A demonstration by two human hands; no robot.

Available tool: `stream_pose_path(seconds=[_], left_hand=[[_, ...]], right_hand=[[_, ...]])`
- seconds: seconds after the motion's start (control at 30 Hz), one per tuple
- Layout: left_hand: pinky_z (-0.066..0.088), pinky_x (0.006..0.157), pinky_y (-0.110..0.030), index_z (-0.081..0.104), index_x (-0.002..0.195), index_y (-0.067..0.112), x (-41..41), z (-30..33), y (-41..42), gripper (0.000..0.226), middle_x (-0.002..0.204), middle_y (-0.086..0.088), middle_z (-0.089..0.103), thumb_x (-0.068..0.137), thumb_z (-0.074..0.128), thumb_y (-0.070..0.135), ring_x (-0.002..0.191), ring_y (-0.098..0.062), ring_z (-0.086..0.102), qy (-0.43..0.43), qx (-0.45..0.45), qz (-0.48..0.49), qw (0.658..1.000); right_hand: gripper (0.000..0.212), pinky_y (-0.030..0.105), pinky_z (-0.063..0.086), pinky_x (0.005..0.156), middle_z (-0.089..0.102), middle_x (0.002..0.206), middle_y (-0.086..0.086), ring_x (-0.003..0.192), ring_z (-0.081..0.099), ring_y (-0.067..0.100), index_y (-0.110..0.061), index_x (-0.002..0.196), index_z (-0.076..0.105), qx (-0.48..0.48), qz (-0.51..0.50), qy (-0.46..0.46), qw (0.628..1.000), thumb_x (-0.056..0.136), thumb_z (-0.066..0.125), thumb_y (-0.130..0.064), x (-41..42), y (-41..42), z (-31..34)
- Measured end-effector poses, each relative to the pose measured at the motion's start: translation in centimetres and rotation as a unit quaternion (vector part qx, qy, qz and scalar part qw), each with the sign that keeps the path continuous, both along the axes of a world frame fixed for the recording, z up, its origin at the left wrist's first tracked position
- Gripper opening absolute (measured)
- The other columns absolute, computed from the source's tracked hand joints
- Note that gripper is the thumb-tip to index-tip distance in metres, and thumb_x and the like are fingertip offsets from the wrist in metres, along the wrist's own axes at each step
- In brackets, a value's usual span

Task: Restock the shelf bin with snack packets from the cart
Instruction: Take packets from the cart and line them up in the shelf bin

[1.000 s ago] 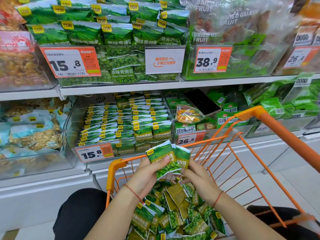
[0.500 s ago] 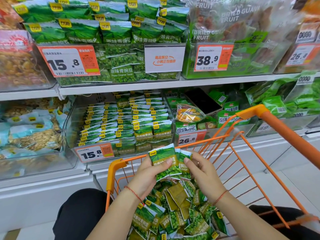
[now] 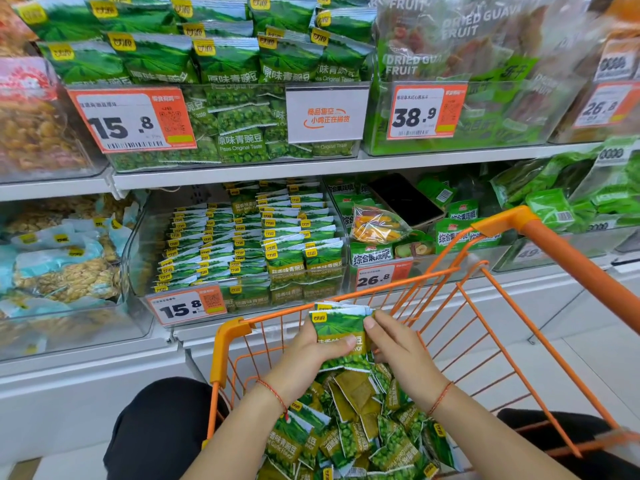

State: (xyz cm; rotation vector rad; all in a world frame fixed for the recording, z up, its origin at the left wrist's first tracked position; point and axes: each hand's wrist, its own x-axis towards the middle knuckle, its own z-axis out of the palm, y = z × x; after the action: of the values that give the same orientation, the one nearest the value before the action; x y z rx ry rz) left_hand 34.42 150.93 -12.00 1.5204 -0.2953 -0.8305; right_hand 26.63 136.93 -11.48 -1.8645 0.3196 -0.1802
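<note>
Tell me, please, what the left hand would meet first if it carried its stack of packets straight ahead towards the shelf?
Probably the cart's front rim, just beyond the left hand and its stack of packets; depth is unclear. Lifted over it, the shelf bin comes next.

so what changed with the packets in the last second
The fanned packets have been squared into one tighter stack and lowered closer to the cart rim. The right hand moved from under the stack up to its right edge, pinching it there. The left hand still grips the stack, thumb across the front. The loose packets in the cart and the shelf bin look unchanged.
</note>
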Motion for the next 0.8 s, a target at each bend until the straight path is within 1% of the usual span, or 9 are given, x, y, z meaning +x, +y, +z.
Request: stream_pose_path(seconds=[0.1, 0.17, 0.2, 0.27, 0.4, 0.5, 0.6, 0.7, 0.8], left_hand=[[0.043, 0.101, -0.041, 0.049, 0.121, 0.016, 0.4, 0.6, -0.4, 0.085, 0.111, -0.009, 0.064, 0.040, 0.075, 0.017, 0.109, -0.028, 0.059, 0.024, -0.009, 0.025, 0.999], [0.039, 0.104, -0.041, 0.045, 0.124, 0.011, 0.7, 1.2, -0.8, 0.098, 0.106, -0.010, 0.060, 0.030, 0.071, 0.015, 0.108, -0.029, 0.056, 0.027, -0.008, 0.009, 1.000], [0.039, 0.102, -0.039, 0.042, 0.128, 0.009, 0.9, 1.4, -1.0, 0.101, 0.102, -0.008, 0.060, 0.031, 0.069, 0.012, 0.105, -0.026, 0.055, 0.022, -0.006, -0.008, 1.000], [0.044, 0.094, -0.034, 0.040, 0.127, 0.012, 1.7, 2.2, -0.4, 0.098, 0.096, -0.001, 0.063, 0.034, 0.069, 0.011, 0.096, -0.019, 0.060, 0.013, 0.000, -0.037, 0.999], [0.041, 0.103, -0.024, 0.032, 0.134, 0.021, 3.8, 4.2, 3.1, 0.093, 0.125, 0.009, 0.059, 0.056, 0.080, 0.037, 0.114, -0.004, 0.056, -0.028, 0.022, -0.108, 0.994], [0.044, 0.097, -0.017, 0.040, 0.126, 0.027, 5.8, 4.8, 5.7, 0.058, 0.122, 0.011, 0.061, 0.080, 0.075, 0.023, 0.108, 0.004, 0.058, -0.073, 0.010, -0.067, 0.995], [0.045, 0.102, -0.036, 0.041, 0.131, 0.016, 8.5, 4.3, 8.2, 0.081, 0.122, 0.002, 0.065, 0.063, 0.080, 0.035, 0.110, -0.013, 0.062, -0.086, 0.012, 0.005, 0.996], [0.054, 0.071, -0.026, 0.048, 0.120, 0.012, 12.2, 3.8, 10.1, 0.072, 0.112, -0.005, 0.068, 0.059, 0.077, 0.034, 0.089, -0.014, 0.068, -0.106, 0.028, 0.095, 0.989], [0.050, 0.092, -0.038, 0.048, 0.126, 0.010, 16.5, 3.7, 10.5, 0.084, 0.116, -0.006, 0.067, 0.053, 0.082, 0.035, 0.104, -0.021, 0.065, -0.113, 0.034, 0.167, 0.979]], right_hand=[[0.060, 0.042, 0.043, 0.072, 0.049, 0.075, 0.011, 0.068, 0.044, 0.023, -0.010, 0.095, 0.060, -0.002, 0.005, -0.010, 1.000, 0.086, 0.043, -0.067, -0.2, 0.5, 0.7], [0.052, 0.045, 0.042, 0.090, 0.058, 0.104, 0.027, 0.091, 0.058, 0.027, 0.000, 0.122, 0.055, 0.009, 0.000, -0.003, 1.000, 0.095, 0.040, -0.042, -0.1, 0.4, 1.2], [0.037, 0.038, 0.042, 0.092, 0.060, 0.112, 0.021, 0.105, 0.054, 0.013, -0.013, 0.125, 0.056, 0.015, -0.004, -0.004, 1.000, 0.099, 0.038, -0.031, -0.1, 0.4, 1.3], [0.029, 0.033, 0.045, 0.087, 0.064, 0.104, 0.019, 0.089, 0.061, 0.020, -0.042, 0.106, 0.061, 0.018, 0.012, -0.016, 1.000, 0.102, 0.038, -0.025, 0.4, 0.4, 2.0], [0.025, 0.025, 0.047, 0.096, 0.069, 0.109, -0.010, 0.108, 0.061, 0.003, -0.040, 0.110, 0.058, 0.020, 0.044, -0.012, 0.999, 0.102, 0.037, -0.028, 2.9, 0.9, 3.0], [0.036, 0.041, 0.047, 0.094, 0.067, 0.112, -0.003, 0.104, 0.060, 0.012, -0.032, 0.119, 0.062, -0.111, 0.101, -0.017, 0.988, 0.098, 0.036, -0.046, 5.9, 2.0, 4.2], [0.038, 0.030, 0.040, 0.098, 0.060, 0.122, -0.007, 0.116, 0.051, 0.011, -0.027, 0.129, 0.056, -0.238, 0.084, -0.046, 0.967, 0.098, 0.039, -0.040, 9.2, 2.4, 5.2], [0.039, 0.027, 0.028, 0.101, 0.053, 0.132, 0.002, 0.128, 0.040, 0.019, -0.021, 0.133, 0.052, -0.368, 0.025, -0.071, 0.927, 0.098, 0.042, -0.035, 12.8, 1.0, 5.5], [0.042, 0.042, 0.014, 0.115, 0.052, 0.135, 0.011, 0.138, 0.031, 0.030, -0.014, 0.134, 0.051, -0.489, -0.020, -0.064, 0.869, 0.099, 0.042, -0.035, 16.0, -1.3, 4.5]])
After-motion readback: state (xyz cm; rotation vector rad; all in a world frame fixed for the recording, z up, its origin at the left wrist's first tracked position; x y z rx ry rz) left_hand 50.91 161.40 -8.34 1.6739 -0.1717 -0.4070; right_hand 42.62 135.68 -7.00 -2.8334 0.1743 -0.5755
